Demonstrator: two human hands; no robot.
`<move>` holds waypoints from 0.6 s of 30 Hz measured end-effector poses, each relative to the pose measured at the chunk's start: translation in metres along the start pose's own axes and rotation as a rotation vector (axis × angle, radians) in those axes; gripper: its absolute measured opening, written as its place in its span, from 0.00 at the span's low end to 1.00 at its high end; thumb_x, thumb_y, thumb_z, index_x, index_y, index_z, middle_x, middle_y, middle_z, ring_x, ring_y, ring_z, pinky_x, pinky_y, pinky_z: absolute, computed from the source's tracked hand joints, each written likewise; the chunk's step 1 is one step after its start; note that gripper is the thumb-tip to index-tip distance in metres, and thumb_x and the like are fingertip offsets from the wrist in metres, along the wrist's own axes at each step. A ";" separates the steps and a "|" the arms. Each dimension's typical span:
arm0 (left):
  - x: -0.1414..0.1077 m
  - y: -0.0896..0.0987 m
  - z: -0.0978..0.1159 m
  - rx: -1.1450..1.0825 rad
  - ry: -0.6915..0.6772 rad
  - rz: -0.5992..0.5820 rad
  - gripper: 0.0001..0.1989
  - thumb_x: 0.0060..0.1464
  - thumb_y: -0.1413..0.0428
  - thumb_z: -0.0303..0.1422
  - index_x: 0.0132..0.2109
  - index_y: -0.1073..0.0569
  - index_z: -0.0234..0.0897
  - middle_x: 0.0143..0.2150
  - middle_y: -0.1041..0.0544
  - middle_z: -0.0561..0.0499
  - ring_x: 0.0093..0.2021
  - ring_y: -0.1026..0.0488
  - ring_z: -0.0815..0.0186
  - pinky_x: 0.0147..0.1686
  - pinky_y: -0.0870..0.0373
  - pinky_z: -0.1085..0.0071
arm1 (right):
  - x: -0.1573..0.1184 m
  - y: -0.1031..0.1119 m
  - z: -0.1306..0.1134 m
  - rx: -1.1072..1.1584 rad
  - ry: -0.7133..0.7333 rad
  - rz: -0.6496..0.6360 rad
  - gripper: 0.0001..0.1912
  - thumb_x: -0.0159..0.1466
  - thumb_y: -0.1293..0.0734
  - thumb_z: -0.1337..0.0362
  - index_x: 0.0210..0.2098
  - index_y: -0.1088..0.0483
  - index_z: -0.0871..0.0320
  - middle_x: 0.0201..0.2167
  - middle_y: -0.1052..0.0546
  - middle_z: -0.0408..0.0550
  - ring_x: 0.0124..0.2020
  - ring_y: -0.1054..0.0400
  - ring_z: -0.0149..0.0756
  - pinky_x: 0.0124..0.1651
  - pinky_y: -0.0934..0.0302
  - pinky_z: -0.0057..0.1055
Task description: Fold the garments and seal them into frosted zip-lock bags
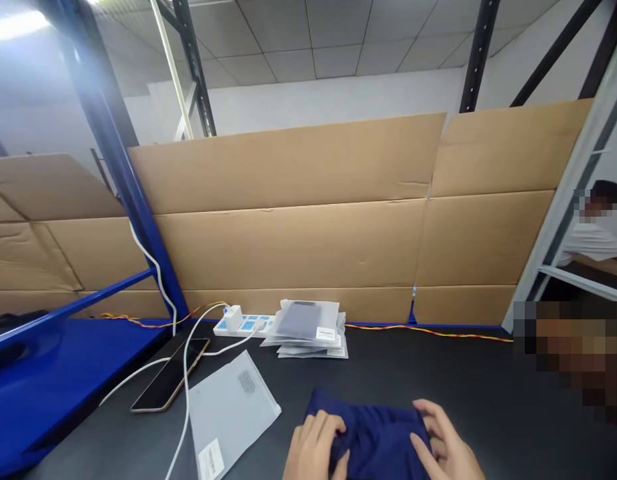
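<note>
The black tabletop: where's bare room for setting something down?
Bare tabletop shows between the right hand and yellow-red wire behind it; a smaller gap parts navy cloth from pale packet. Leftward is crowded: packet, phone, white cable.

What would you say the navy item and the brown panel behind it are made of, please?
Navy item: probably fabric, soft and matte, since it bunches into loose folds.
Brown panel: apparently matte cardboard, given its straight fold creases.
</note>
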State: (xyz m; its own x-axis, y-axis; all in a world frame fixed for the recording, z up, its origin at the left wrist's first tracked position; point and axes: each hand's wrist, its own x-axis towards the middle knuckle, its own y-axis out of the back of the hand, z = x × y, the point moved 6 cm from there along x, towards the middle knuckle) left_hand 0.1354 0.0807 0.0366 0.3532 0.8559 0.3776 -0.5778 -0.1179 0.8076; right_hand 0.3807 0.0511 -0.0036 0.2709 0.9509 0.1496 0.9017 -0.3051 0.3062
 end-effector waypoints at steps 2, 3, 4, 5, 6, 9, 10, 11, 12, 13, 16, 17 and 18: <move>-0.003 0.022 -0.027 -0.072 0.079 0.055 0.08 0.61 0.50 0.38 0.44 0.28 0.44 0.40 0.23 0.47 0.41 0.26 0.56 0.42 0.28 0.63 | 0.005 0.017 0.008 -0.088 0.022 0.012 0.28 0.60 0.35 0.45 0.53 0.36 0.53 0.31 0.26 0.43 0.23 0.32 0.32 0.33 0.33 0.28; -0.007 0.035 -0.045 -0.076 0.136 0.092 0.10 0.62 0.51 0.39 0.46 0.29 0.44 0.41 0.23 0.47 0.42 0.25 0.56 0.42 0.27 0.63 | 0.006 0.027 0.011 -0.137 0.040 0.031 0.27 0.59 0.34 0.46 0.53 0.35 0.53 0.31 0.25 0.44 0.24 0.31 0.33 0.35 0.32 0.29; -0.012 0.047 -0.063 -0.053 0.182 0.111 0.12 0.62 0.51 0.40 0.50 0.30 0.44 0.42 0.23 0.47 0.42 0.24 0.56 0.42 0.26 0.62 | 0.007 0.037 0.013 -0.185 0.066 0.054 0.26 0.59 0.33 0.47 0.52 0.34 0.53 0.33 0.25 0.45 0.27 0.30 0.34 0.38 0.32 0.30; -0.017 0.057 -0.079 -0.004 0.212 0.127 0.15 0.62 0.51 0.41 0.52 0.31 0.44 0.43 0.22 0.47 0.43 0.23 0.55 0.42 0.25 0.60 | 0.007 0.045 0.014 -0.232 0.096 0.065 0.25 0.59 0.33 0.49 0.52 0.33 0.53 0.36 0.24 0.47 0.30 0.29 0.36 0.41 0.32 0.31; -0.022 0.065 -0.092 0.057 0.222 0.143 0.16 0.61 0.50 0.41 0.54 0.31 0.44 0.45 0.22 0.46 0.44 0.23 0.53 0.41 0.25 0.59 | 0.007 0.051 0.015 -0.280 0.123 0.057 0.25 0.59 0.32 0.49 0.52 0.32 0.52 0.40 0.24 0.49 0.34 0.28 0.38 0.43 0.32 0.31; -0.026 0.078 -0.100 0.200 0.175 0.174 0.19 0.61 0.50 0.39 0.58 0.31 0.45 0.53 0.25 0.45 0.51 0.26 0.50 0.45 0.26 0.55 | 0.008 0.054 0.010 -0.409 0.179 -0.059 0.19 0.61 0.33 0.51 0.49 0.29 0.49 0.50 0.27 0.52 0.42 0.28 0.42 0.45 0.32 0.32; -0.022 0.078 -0.095 0.213 0.145 0.158 0.19 0.62 0.50 0.39 0.59 0.32 0.46 0.56 0.26 0.45 0.54 0.28 0.50 0.47 0.28 0.54 | 0.009 0.052 0.006 -0.436 0.187 -0.102 0.16 0.62 0.34 0.51 0.47 0.27 0.49 0.51 0.28 0.51 0.45 0.28 0.43 0.47 0.32 0.33; -0.016 0.075 -0.087 0.208 0.111 0.119 0.19 0.62 0.50 0.39 0.59 0.32 0.47 0.57 0.27 0.46 0.55 0.29 0.51 0.50 0.29 0.54 | 0.011 0.050 0.002 -0.454 0.191 -0.134 0.14 0.62 0.34 0.51 0.43 0.26 0.49 0.51 0.28 0.51 0.47 0.29 0.44 0.49 0.33 0.34; -0.007 0.072 -0.078 0.191 0.074 0.060 0.18 0.62 0.49 0.39 0.58 0.30 0.49 0.56 0.26 0.48 0.55 0.29 0.52 0.52 0.30 0.54 | 0.014 0.048 -0.003 -0.465 0.195 -0.150 0.12 0.63 0.35 0.52 0.40 0.25 0.49 0.51 0.28 0.51 0.49 0.30 0.45 0.52 0.34 0.36; 0.002 0.070 -0.068 0.170 0.037 -0.010 0.15 0.61 0.48 0.39 0.55 0.28 0.50 0.54 0.25 0.49 0.55 0.29 0.53 0.53 0.31 0.54 | 0.016 0.047 -0.008 -0.471 0.197 -0.152 0.12 0.63 0.36 0.52 0.37 0.25 0.50 0.50 0.27 0.51 0.50 0.31 0.46 0.53 0.35 0.38; 0.019 0.076 -0.051 0.129 -0.031 -0.139 0.07 0.62 0.47 0.36 0.43 0.24 0.48 0.46 0.22 0.51 0.51 0.28 0.56 0.54 0.34 0.53 | 0.018 0.050 -0.024 -0.459 0.231 -0.104 0.12 0.63 0.37 0.53 0.33 0.25 0.50 0.49 0.27 0.53 0.52 0.32 0.49 0.55 0.37 0.42; 0.018 0.081 -0.050 0.124 -0.052 -0.149 0.06 0.62 0.47 0.36 0.41 0.25 0.47 0.45 0.22 0.51 0.50 0.28 0.56 0.54 0.34 0.53 | 0.014 0.053 -0.028 -0.441 0.254 -0.096 0.11 0.63 0.36 0.53 0.33 0.25 0.50 0.50 0.27 0.53 0.53 0.32 0.50 0.55 0.37 0.43; 0.012 0.085 -0.050 0.118 -0.083 -0.154 0.06 0.62 0.47 0.35 0.40 0.25 0.47 0.44 0.22 0.51 0.49 0.27 0.56 0.54 0.34 0.54 | 0.007 0.056 -0.029 -0.414 0.279 -0.095 0.10 0.62 0.35 0.53 0.33 0.24 0.49 0.50 0.26 0.52 0.53 0.32 0.51 0.55 0.37 0.44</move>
State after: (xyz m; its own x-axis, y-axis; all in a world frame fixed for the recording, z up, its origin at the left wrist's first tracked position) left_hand 0.0538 0.1059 0.0877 0.4932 0.8245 0.2774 -0.4237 -0.0508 0.9044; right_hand 0.4230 0.0391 0.0415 0.0431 0.9427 0.3307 0.6938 -0.2665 0.6691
